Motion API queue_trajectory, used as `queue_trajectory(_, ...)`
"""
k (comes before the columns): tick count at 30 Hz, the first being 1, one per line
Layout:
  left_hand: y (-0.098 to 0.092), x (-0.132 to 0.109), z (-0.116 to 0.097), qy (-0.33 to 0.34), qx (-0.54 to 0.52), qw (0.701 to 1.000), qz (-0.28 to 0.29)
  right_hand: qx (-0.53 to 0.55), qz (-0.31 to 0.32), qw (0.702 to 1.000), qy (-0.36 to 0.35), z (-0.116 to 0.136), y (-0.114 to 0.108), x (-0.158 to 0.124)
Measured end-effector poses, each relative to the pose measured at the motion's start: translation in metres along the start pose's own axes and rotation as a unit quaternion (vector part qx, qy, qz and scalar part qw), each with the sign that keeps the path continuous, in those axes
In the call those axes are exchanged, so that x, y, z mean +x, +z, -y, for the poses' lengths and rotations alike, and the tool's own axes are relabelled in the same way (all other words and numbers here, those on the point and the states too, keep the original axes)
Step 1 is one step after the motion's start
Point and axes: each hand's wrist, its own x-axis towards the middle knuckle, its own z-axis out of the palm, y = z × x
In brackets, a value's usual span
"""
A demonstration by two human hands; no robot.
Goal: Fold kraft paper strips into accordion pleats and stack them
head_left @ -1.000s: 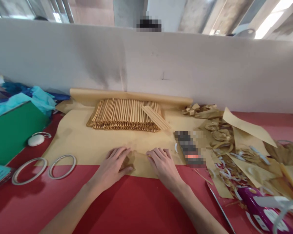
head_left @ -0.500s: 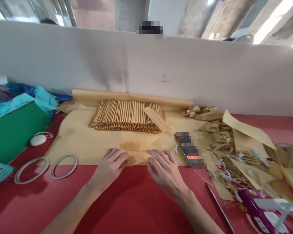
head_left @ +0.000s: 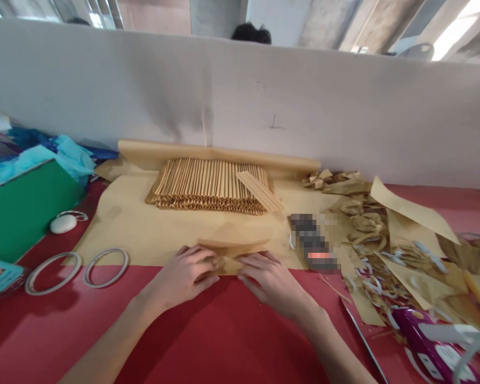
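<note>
Between my hands, near the front edge of the large brown paper sheet (head_left: 136,224), lies a smaller piece of brown paper (head_left: 232,256) with its far edge raised. My left hand (head_left: 192,272) is on its left end, fingers curled over the paper and thumb pointing right. My right hand (head_left: 266,274) rests on its right end, with fingers bent and close together. Behind them stands a row of pleated brown paper (head_left: 208,184), with one folded strip (head_left: 260,191) lying slantwise on its right end.
A phone (head_left: 314,242) lies to the right, beside crumpled paper scraps (head_left: 364,221), a metal blade or ruler (head_left: 362,336) and a purple device (head_left: 428,341). Two tape rolls (head_left: 106,268), a white case (head_left: 63,223) and a green board (head_left: 28,213) are at left. A grey partition (head_left: 240,101) stands behind.
The far edge of the small paper piece now stands up more. My left hand has shifted slightly right, its thumb now stretched out. The whole view has moved a little.
</note>
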Motion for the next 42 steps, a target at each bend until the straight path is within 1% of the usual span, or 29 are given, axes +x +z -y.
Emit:
queue_trajectory(3,-0.001,0.0,-0.002,-0.02,-0.063,0.998,-0.009,0.015,-0.02,0.999,0.027,-0.001,-0.001,-0.001)
queue_trajectory(6,0.0,-0.001,-0.007,-0.072,-0.116,0.991,-0.013,0.002,-0.049,0.996,0.068,0.0,0.001,0.0)
queue_trajectory(8,0.001,0.001,-0.01,-0.094,-0.133,0.986,-0.029,-0.011,-0.074,0.994,0.074,-0.001,0.006,0.003)
queue_trajectory(11,0.005,0.003,-0.013,-0.096,-0.136,0.984,-0.057,-0.03,-0.103,0.992,0.068,-0.004,0.014,0.008)
queue_trajectory(14,0.01,0.004,-0.013,-0.081,-0.097,0.99,-0.062,-0.038,-0.106,0.991,0.073,-0.01,0.022,0.014)
queue_trajectory(18,0.013,0.002,-0.013,-0.041,0.042,0.996,-0.065,-0.035,-0.09,0.991,0.092,-0.014,0.027,0.018)
queue_trajectory(20,0.012,0.002,-0.015,-0.021,0.083,0.995,-0.058,-0.03,-0.09,0.99,0.102,-0.014,0.028,0.019)
queue_trajectory(23,0.01,0.002,-0.017,0.003,0.088,0.996,-0.035,-0.027,-0.093,0.99,0.106,-0.014,0.029,0.02)
queue_trajectory(26,0.007,0.002,-0.017,0.013,0.095,0.995,-0.022,-0.021,-0.097,0.989,0.107,-0.014,0.03,0.02)
queue_trajectory(29,0.008,0.0,-0.02,0.02,0.123,0.992,-0.005,-0.011,-0.099,0.989,0.11,-0.016,0.031,0.019)
queue_trajectory(32,0.018,-0.004,-0.03,0.006,0.163,0.987,0.007,0.002,-0.101,0.988,0.114,-0.016,0.031,0.019)
queue_trajectory(37,0.043,-0.012,-0.055,-0.072,0.247,0.966,-0.024,0.018,-0.102,0.987,0.121,-0.016,0.032,0.019)
queue_trajectory(39,0.049,-0.013,-0.062,-0.088,0.257,0.962,-0.028,0.022,-0.101,0.987,0.124,-0.016,0.032,0.019)
queue_trajectory(42,0.052,-0.014,-0.064,-0.103,0.25,0.962,-0.04,0.027,-0.102,0.986,0.127,-0.016,0.032,0.019)
